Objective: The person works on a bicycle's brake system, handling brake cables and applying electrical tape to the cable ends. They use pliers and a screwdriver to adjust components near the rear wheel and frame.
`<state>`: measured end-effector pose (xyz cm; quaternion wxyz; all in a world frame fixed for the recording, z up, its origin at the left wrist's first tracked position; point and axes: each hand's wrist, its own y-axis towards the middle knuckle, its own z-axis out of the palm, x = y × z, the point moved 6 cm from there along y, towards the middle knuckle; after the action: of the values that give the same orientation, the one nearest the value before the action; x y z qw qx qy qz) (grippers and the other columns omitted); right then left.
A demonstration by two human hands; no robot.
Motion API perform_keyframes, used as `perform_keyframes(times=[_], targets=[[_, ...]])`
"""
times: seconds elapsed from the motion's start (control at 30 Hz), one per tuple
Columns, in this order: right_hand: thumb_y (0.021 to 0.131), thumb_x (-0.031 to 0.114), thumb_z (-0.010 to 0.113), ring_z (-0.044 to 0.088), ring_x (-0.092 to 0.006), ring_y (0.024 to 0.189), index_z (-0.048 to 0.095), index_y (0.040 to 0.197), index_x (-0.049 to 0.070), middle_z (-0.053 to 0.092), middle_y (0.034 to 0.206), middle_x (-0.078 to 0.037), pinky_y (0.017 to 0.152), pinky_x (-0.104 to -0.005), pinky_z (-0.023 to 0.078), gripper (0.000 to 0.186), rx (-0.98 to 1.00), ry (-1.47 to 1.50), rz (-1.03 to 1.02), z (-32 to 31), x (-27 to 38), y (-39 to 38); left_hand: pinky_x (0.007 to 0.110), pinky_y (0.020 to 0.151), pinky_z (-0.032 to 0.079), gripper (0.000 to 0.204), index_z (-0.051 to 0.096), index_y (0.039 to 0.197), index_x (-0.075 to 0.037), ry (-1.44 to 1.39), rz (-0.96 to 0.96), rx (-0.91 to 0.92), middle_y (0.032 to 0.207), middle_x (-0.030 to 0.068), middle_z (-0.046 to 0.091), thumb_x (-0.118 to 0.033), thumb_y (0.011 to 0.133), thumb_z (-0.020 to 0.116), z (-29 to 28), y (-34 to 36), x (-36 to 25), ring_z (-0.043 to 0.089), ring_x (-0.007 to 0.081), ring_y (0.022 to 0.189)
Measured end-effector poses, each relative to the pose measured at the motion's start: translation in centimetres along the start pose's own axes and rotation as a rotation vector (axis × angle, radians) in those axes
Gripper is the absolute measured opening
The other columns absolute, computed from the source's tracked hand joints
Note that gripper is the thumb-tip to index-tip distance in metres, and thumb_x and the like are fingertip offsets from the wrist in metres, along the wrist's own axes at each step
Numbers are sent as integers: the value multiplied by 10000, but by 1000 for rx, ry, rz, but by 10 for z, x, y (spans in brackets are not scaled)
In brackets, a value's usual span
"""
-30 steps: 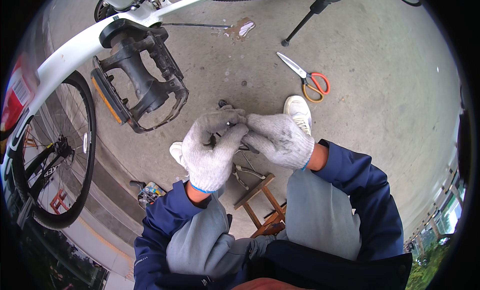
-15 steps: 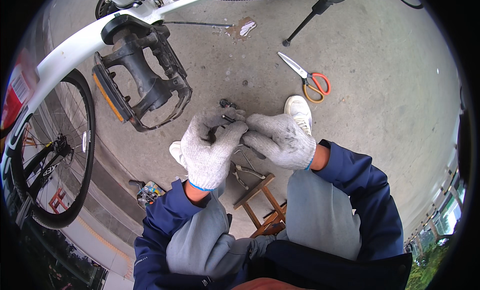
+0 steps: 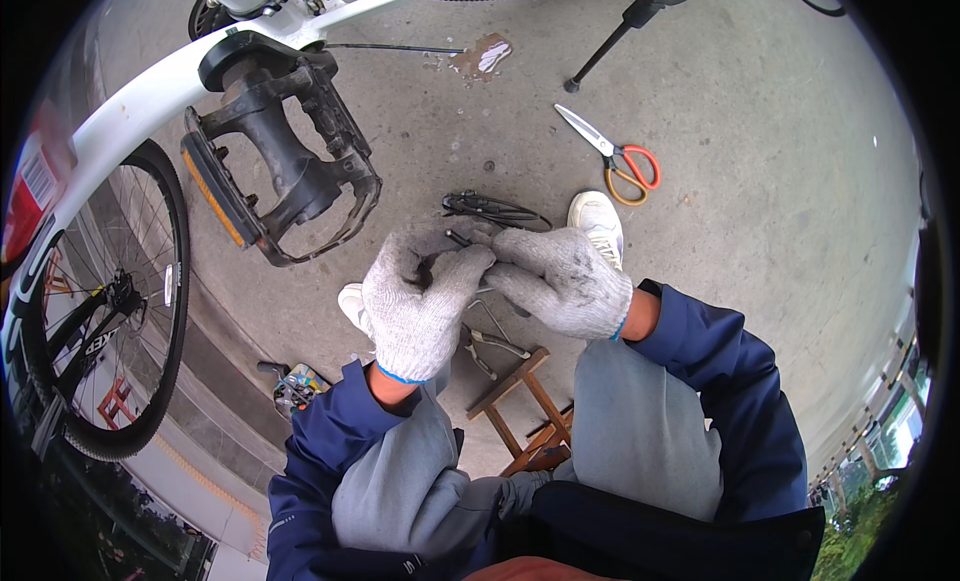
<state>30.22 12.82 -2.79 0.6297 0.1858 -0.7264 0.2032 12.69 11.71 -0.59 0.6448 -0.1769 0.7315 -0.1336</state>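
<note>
Both my hands wear grey-white knit gloves with blue cuffs and meet in front of my knees. My left hand [image 3: 425,296] is closed, with a thin black tube-like piece [image 3: 457,238] sticking out between thumb and fingers. Pressed close to its fingertips, my right hand [image 3: 560,281] is closed in a pinch; what lies between its fingers is mostly hidden, though a dark bit shows below them. Just beyond the hands is a black part with a looped cable [image 3: 495,211], its near side covered by the gloves. I cannot tell whether it hangs from my hands or lies on the ground.
At the upper left are a white bicycle frame [image 3: 150,96] and its black pedal [image 3: 290,176]. Orange-handled scissors [image 3: 610,156] lie on the concrete, near a kickstand [image 3: 610,51]. Pliers [image 3: 480,356] and a wooden stool [image 3: 520,391] are between my legs. Another bicycle's wheel [image 3: 175,331] stands left.
The black part with the looped cable now shows farther to the right beyond my hands; before, only its left end was visible. My hands have hardly moved.
</note>
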Motion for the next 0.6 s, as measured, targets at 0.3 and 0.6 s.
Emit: perform_keyframes(times=[0.3,0.6], targets=[[1028,166,738,771,-300,798,734,1173,19,759,900,-151,704,-394,594,206,11,-19,-20,1,-1,-2,304,841,619,213,689,1135,58,-102,7,39,1113,142,788,32,950,792,3,-2,-3,739,152,965],[1021,166,747,767,-303,780,734,1163,24,750,886,-144,692,-398,586,201,23,-22,16,1,0,-1,315,869,632,237,690,1169,63,-54,38,72,1136,159,791,50,951,783,2,-2,-6,760,181,1007]])
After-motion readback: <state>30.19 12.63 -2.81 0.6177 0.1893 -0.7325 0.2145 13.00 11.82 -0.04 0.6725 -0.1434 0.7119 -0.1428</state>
